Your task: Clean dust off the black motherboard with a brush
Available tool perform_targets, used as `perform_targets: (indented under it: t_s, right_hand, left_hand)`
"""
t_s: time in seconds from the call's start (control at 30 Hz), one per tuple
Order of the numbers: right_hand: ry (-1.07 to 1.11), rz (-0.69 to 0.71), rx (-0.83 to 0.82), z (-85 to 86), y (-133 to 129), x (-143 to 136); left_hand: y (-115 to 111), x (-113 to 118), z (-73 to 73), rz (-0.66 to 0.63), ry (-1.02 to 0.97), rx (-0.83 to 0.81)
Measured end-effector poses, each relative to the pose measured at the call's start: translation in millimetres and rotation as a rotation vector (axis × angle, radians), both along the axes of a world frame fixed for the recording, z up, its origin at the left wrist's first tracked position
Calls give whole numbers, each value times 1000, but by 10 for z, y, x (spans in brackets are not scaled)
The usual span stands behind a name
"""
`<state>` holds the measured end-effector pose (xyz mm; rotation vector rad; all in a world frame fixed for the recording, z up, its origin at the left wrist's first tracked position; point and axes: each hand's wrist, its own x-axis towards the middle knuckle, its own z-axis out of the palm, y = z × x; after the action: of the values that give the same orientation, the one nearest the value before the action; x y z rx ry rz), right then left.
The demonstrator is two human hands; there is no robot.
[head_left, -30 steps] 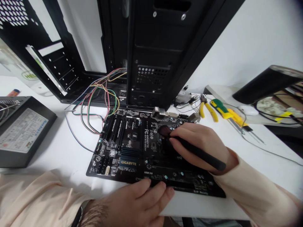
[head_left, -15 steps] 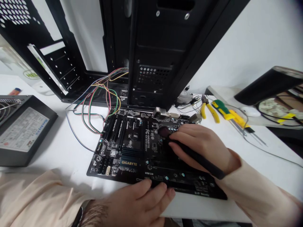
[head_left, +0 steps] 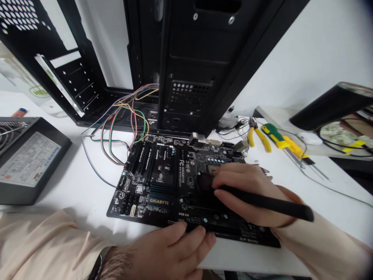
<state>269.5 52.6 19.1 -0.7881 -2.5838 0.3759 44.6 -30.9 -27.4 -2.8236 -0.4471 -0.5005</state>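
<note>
A black Gigabyte motherboard (head_left: 163,173) lies on the white table, the long edge toward me. My left hand (head_left: 177,249) is at its front edge, fingers closed on the rim near the USB 3.0 print. Pinched in my right hand (head_left: 247,190) is a black-handled brush (head_left: 271,202). Its dark head is low over the board, near the processor socket (head_left: 212,168), which my fingers partly cover. The handle points right, across my hand. Thin coloured wires (head_left: 112,140) run to the board's left edge from the black computer case (head_left: 186,58) behind.
A power supply (head_left: 32,163) stands at the left. Beyond the board's right end lie yellow-handled pliers (head_left: 259,136), a green-and-yellow screwdriver (head_left: 274,135) and a yellow tool (head_left: 294,147). A grey cable (head_left: 329,186) crosses the table. A black cylinder (head_left: 332,105) is farther right.
My right hand has drawn the brush slightly right and toward me, and its handle has swung flatter. More of the socket area shows. My left hand and the motherboard have stayed put.
</note>
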Motion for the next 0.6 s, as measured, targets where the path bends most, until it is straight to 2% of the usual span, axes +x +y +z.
perform_targets:
  t_s: [0.07,0.13,0.2,0.27,0.33,0.4,0.47,0.6]
  right_hand:
    - [66,61,-120,-2,-11,17]
    - [127,37,-147,-8,-18,29]
    - [175,-52,-62,-16,-18,26]
    - [184,-137,99,-24,-11,10]
    - [120,-164,254,-28,-5,-18]
    - [22,-151,326,-19,-10,-50]
    - [-61,-100,286,8,-31,-79]
    - [-81,59,10,81,-107,-95]
  left_hand:
    - [-10,3,-3,4,-1,1]
    - [-19,4,1,12,14,-4]
    - [-21,3,11,15,26,-6]
    - [-16,1,23,6,33,-11]
    - [-7,0,37,-7,36,-17]
    - [0,-1,49,-7,27,-22]
    - [3,-1,57,0,16,-21]
    - [2,-7,44,-5,48,-18]
